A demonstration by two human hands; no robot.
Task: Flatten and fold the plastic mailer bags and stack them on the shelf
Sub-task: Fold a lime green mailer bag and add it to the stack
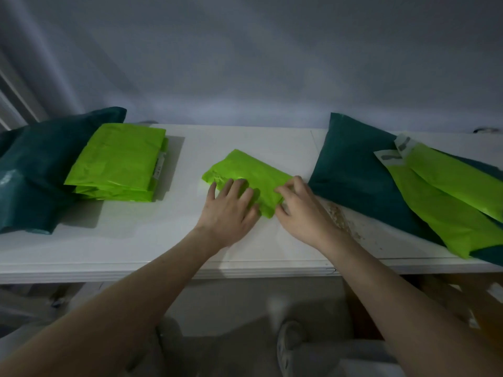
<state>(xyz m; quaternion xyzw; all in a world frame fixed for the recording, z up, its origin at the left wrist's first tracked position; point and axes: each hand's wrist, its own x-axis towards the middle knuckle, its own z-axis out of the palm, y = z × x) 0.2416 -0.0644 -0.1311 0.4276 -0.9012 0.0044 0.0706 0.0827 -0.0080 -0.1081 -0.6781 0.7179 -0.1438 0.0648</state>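
Head view looks down on a white shelf (130, 240) set against a pale wall (245, 63). At its middle lies a partly folded lime-green mailer bag (245, 172), crumpled and turned at an angle, with its near corner between the two hands. The left hand (231, 210) lies flat on the near left part of this bag, fingers straight and spread, pressing it down; its grip is open, holding nothing. The right hand (302, 208) is at the bag's right edge, fingers curled and thumb tucked under, pinching the plastic there; its grip is closed on the bag. Both bare forearms reach in from the near side.

On the left of the shelf sits a stack of folded green bags (117, 164), lying flat, edges roughly in line, well apart from the bag being handled. It leans partly on a dark teal bag (35, 170) that lies at the far left and reaches past the picture's edge.

On the right, just beside the right hand, a second dark teal bag (353, 164) lies flat. Over its right part lie unfolded green bags (441, 197), long and slanting toward the near right, their pale sealing strips (394, 151) at the far end. A patch of worn, speckled surface (345, 219) shows on the shelf near the right wrist. Below the shelf the view is dim and blurred.
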